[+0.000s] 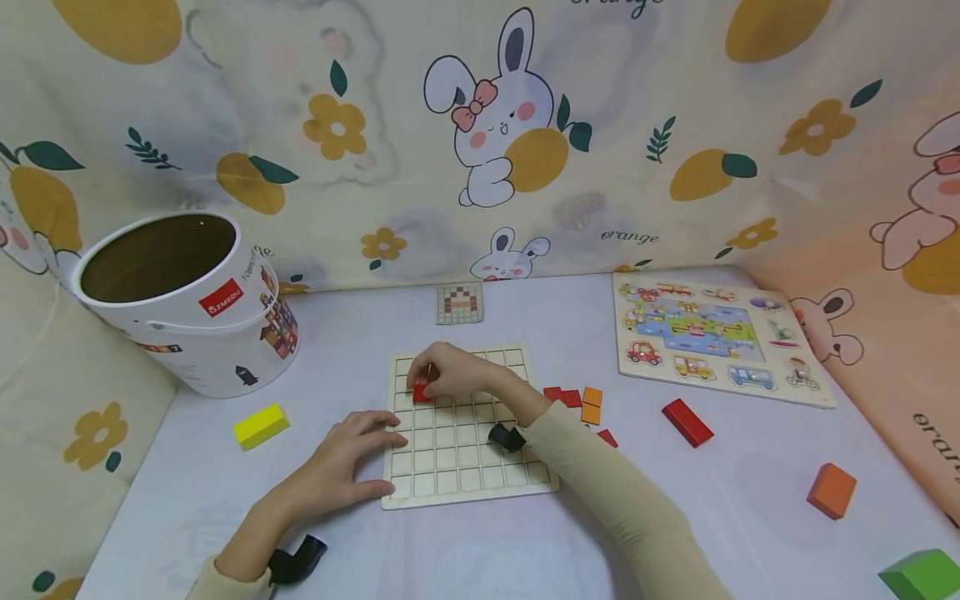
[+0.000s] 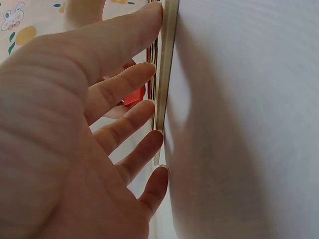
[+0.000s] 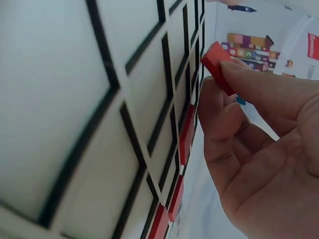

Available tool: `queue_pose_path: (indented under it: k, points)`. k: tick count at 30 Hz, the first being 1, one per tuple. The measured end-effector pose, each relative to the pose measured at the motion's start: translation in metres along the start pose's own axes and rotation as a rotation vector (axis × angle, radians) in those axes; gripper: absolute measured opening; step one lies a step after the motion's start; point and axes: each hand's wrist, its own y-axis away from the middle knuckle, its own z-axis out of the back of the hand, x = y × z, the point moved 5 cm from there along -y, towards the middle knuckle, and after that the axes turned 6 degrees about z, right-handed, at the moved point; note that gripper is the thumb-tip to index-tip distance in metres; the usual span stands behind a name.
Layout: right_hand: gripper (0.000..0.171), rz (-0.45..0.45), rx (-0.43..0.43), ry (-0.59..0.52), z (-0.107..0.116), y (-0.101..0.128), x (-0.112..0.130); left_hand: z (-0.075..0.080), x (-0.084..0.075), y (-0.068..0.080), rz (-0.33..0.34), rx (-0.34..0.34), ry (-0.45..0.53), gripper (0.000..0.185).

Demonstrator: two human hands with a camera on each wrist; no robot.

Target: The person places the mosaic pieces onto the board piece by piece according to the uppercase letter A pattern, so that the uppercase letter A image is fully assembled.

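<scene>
A pale wooden grid board (image 1: 450, 483) lies flat on the table. My left hand (image 1: 341, 462), its fingers spread, touches the board's left edge. Over the upper left cells my right hand (image 1: 461, 371) pinches a small red square tile (image 3: 219, 67) between thumb and fingers. The right wrist view shows this tile held apart from the grid, tilted. Red tiles (image 3: 187, 134) sit in some cells there; in the head view the right hand and forearm hide part of the upper rows. Behind the board lies a small pattern card (image 1: 460, 303) with a coloured grid.
Loose red tiles (image 1: 572, 398) and orange tiles (image 1: 592, 396) lie right of the board, partly behind the right sleeve. A white bucket (image 1: 217, 358), yellow block (image 1: 261, 427), picture puzzle (image 1: 720, 383), red block (image 1: 687, 422), orange block (image 1: 832, 491) and green block (image 1: 922, 575) stand around.
</scene>
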Motion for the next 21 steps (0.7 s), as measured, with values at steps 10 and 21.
queue_pose_path:
  k: [10, 21]
  points:
    - [0.020, -0.062, -0.011, 0.088, -0.005, 0.002, 0.001, -0.001, 0.000, -0.001, 0.004, -0.007, -0.004, 0.051]
    - [0.016, -0.035, -0.100, 0.176, 0.004, 0.014, 0.010, -0.002, 0.002, -0.001, 0.003, -0.008, -0.006, 0.051]
